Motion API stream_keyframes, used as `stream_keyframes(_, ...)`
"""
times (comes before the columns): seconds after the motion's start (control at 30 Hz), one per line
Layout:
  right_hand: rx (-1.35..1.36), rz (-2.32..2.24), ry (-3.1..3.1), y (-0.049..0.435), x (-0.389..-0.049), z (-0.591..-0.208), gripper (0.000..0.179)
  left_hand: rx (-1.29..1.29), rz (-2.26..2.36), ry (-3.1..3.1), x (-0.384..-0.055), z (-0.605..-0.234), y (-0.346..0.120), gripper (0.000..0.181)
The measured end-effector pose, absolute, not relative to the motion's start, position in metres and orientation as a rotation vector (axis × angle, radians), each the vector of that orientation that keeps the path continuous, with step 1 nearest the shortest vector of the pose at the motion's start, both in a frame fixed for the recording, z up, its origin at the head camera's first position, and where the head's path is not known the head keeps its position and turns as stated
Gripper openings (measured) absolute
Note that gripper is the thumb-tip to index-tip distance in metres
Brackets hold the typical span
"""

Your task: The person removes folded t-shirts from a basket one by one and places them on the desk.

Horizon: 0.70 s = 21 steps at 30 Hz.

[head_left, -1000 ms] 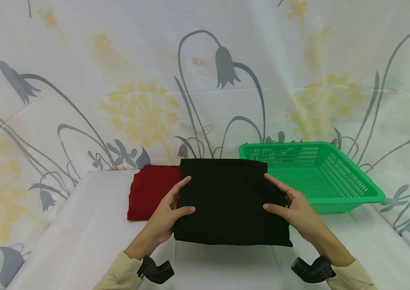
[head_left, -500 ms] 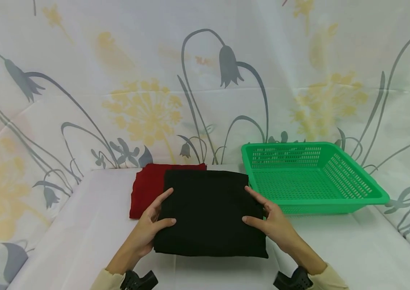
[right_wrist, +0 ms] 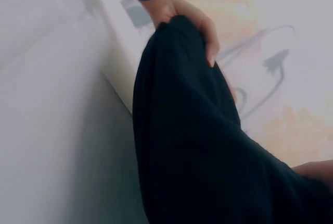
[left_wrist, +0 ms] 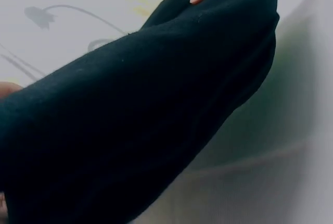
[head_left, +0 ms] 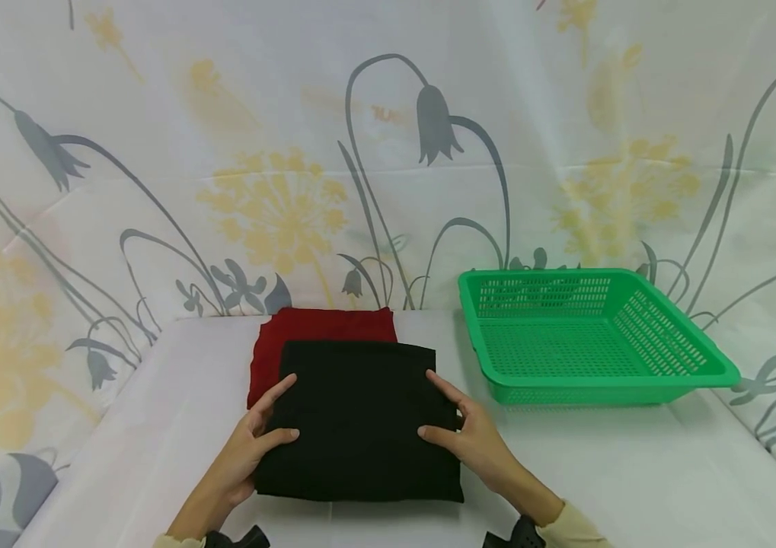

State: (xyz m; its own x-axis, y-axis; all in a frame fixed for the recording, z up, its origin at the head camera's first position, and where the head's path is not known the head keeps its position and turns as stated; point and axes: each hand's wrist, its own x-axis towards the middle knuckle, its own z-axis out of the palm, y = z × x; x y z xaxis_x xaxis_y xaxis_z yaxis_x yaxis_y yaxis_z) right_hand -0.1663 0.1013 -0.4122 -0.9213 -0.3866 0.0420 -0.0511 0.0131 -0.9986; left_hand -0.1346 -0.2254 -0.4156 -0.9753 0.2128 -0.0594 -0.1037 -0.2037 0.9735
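Observation:
A folded black cloth, its kind of garment not showing, is held flat between both hands at the front middle of the head view. My left hand grips its left edge, thumb on top. On the opposite edge my right hand holds it the same way. The fingers underneath are hidden. In the left wrist view the black cloth sags in folds above the table. The right wrist view shows the left hand around the cloth's far end. Behind it lies a folded red cloth, partly covered in the head view.
A green plastic basket with slotted sides stands at the back right, nothing in it. The white-covered table runs back to a flower-printed curtain behind everything.
Both hands have carried the black cloth left and lower, toward me. More of the red cloth's back edge and the whole basket now show.

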Motion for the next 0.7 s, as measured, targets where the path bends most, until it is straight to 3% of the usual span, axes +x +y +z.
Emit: stream_keyframes(0.7,-0.460,-2.000,1.905,0.066,-0.156,-0.435,0.081,0.085,2.216,1.899,-0.111,-0.427,-0.263,0.072)
